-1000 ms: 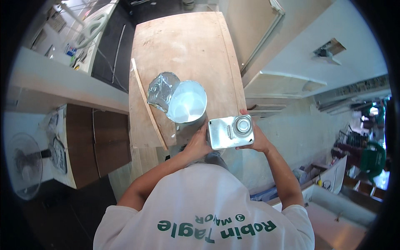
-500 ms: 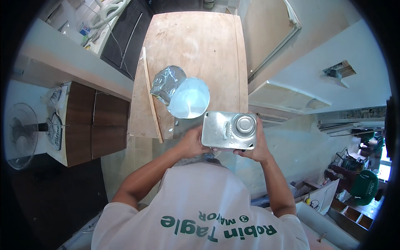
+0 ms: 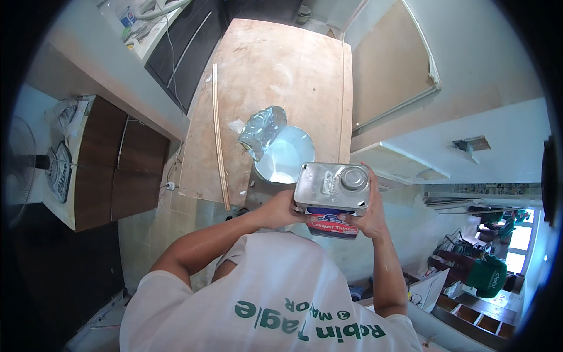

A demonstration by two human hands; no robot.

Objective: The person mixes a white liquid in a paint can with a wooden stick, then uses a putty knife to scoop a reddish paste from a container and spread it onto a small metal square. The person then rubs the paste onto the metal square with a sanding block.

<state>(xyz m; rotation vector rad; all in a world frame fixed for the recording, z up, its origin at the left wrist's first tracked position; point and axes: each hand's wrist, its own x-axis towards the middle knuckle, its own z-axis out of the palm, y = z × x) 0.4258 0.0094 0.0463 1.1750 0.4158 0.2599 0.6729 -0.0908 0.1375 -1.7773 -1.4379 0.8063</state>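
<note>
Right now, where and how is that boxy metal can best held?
Probably by its two short sides, coming from left and right: the metal can is wider than deep, flat-sided, with its round cap on the top face. The left hand and right hand hold it that way.

Silver, white and mottled tan

The can (image 3: 328, 202) is silver, its label (image 3: 331, 224) dark blue and red. The bucket (image 3: 312, 154) shows bluish white inside; the foil (image 3: 262, 132) is silver. The worktop (image 3: 287, 76) is mottled tan, the stick (image 3: 219, 138) striped light and dark brown, the shirt (image 3: 281, 276) white with green lettering (image 3: 302, 328).
</note>
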